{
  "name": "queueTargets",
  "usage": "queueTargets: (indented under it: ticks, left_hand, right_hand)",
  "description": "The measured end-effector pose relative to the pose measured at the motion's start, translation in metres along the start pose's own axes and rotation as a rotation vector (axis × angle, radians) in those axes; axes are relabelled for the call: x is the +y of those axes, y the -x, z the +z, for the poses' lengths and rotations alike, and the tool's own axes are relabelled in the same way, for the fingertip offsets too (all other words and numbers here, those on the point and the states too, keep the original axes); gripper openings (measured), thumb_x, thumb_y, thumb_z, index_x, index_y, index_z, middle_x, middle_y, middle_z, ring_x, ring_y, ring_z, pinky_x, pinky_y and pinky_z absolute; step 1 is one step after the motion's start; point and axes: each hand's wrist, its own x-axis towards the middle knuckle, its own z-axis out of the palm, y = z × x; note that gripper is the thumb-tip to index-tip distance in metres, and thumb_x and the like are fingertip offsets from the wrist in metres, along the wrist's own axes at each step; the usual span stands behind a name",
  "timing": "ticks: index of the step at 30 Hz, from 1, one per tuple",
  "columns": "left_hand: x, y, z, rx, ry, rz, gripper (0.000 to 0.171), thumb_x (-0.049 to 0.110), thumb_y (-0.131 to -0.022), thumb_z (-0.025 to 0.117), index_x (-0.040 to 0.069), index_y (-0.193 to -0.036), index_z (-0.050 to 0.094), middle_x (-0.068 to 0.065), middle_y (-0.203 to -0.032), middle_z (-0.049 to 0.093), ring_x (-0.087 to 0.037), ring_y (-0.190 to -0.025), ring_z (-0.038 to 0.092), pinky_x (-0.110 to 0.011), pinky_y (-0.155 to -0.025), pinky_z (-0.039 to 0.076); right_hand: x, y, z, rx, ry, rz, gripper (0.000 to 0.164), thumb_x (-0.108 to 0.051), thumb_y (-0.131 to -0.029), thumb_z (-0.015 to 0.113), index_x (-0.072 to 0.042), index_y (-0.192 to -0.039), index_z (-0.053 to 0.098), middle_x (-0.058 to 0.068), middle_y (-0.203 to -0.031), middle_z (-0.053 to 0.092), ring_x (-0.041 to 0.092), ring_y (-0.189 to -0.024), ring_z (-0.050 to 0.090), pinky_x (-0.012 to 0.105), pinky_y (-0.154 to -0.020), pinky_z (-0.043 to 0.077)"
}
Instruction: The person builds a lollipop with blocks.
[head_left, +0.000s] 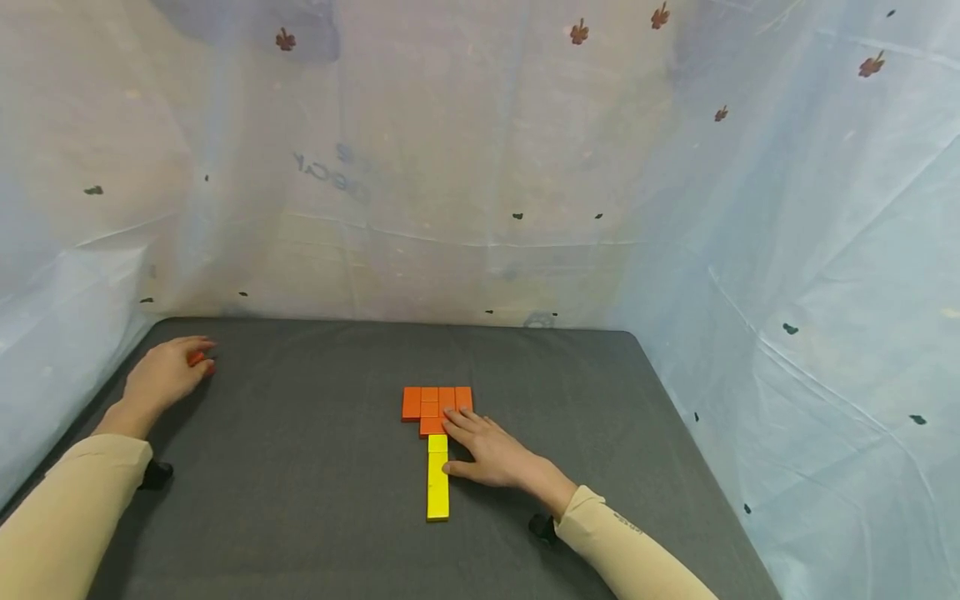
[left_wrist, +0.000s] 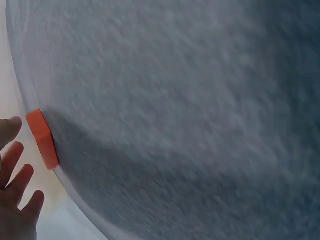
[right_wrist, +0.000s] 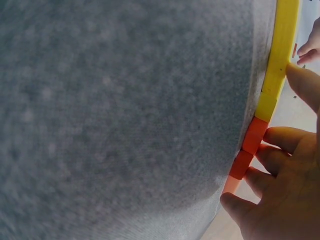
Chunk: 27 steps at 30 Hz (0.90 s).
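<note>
At the far left of the table, my left hand [head_left: 163,377] is right beside an orange block [left_wrist: 43,139]. Its thumb and fingers are spread, and in the left wrist view a gap shows between the fingertips and the block. Near the middle, flat orange blocks [head_left: 411,403] lie fitted together, with a yellow strip [head_left: 437,492] of two pieces running down from them. My right hand [head_left: 491,452] lies against the right side of this arrangement, fingertips on the orange blocks and thumb at the yellow strip's edge.
Dark grey cloth covers the table [head_left: 300,483]. Pale plastic sheeting [head_left: 420,167] hangs behind the table and along both sides, close to its edges. A black wrist strap piece [head_left: 156,475] shows under the left sleeve.
</note>
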Motion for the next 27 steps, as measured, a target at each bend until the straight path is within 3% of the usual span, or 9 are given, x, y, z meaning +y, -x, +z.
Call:
queueTargets:
  ticks: [3, 9, 15, 22, 27]
  left_hand:
    - [-0.0064, 0.0031, -0.002, -0.034, 0.004, -0.02, 0.042, 0.017, -0.1, 0.065, -0.006, -0.135, 0.06, -0.037, -0.144, 0.049, -0.063, -0.122, 0.047, -0.075, -0.087, 0.042]
    - [-0.0114, 0.0054, -0.0032, -0.071, 0.001, -0.063, 0.043, 0.016, -0.101, 0.062, -0.012, -0.134, 0.056, -0.041, -0.143, 0.046, -0.066, -0.123, 0.043, -0.077, -0.092, 0.039]
    - [-0.0099, 0.0069, -0.0007, -0.052, 0.003, -0.018, 0.036, 0.01, -0.099, 0.064, -0.015, -0.125, 0.062, -0.042, -0.137, 0.05, -0.066, -0.12, 0.046, -0.076, -0.097, 0.038]
    - [-0.0082, 0.0098, -0.0009, -0.074, 0.003, 0.005, 0.033, 0.015, -0.103, 0.062, -0.007, -0.127, 0.066, -0.04, -0.14, 0.05, -0.064, -0.122, 0.045, -0.078, -0.096, 0.036]
    - [-0.0107, 0.0109, -0.0009, -0.086, 0.005, 0.032, 0.034, 0.011, -0.101, 0.064, -0.01, -0.127, 0.065, -0.042, -0.133, 0.054, -0.063, -0.118, 0.05, -0.077, -0.094, 0.038]
  right_hand:
    - [-0.0006, 0.0001, -0.0002, -0.002, 0.0, 0.003, 0.076, -0.049, -0.104, 0.06, -0.014, -0.165, 0.03, 0.002, -0.173, 0.02, 0.026, -0.16, 0.016, 0.053, -0.126, 0.022]
    - [-0.0001, -0.0002, -0.0002, 0.0, 0.003, 0.004, 0.076, -0.05, -0.104, 0.06, -0.014, -0.165, 0.03, 0.001, -0.173, 0.02, 0.025, -0.16, 0.016, 0.053, -0.126, 0.022]
    - [-0.0013, 0.0013, -0.0009, -0.001, -0.001, -0.003, 0.076, -0.048, -0.104, 0.061, -0.012, -0.164, 0.032, 0.003, -0.172, 0.022, 0.027, -0.159, 0.018, 0.054, -0.125, 0.023]
    - [-0.0019, 0.0016, -0.0019, 0.005, -0.018, -0.006, 0.075, -0.046, -0.105, 0.061, -0.011, -0.164, 0.032, 0.004, -0.172, 0.022, 0.028, -0.159, 0.018, 0.055, -0.125, 0.023]
    - [-0.0013, 0.0017, -0.0017, 0.008, -0.018, -0.007, 0.075, -0.046, -0.104, 0.061, -0.011, -0.164, 0.032, 0.005, -0.172, 0.022, 0.028, -0.159, 0.018, 0.055, -0.125, 0.023]
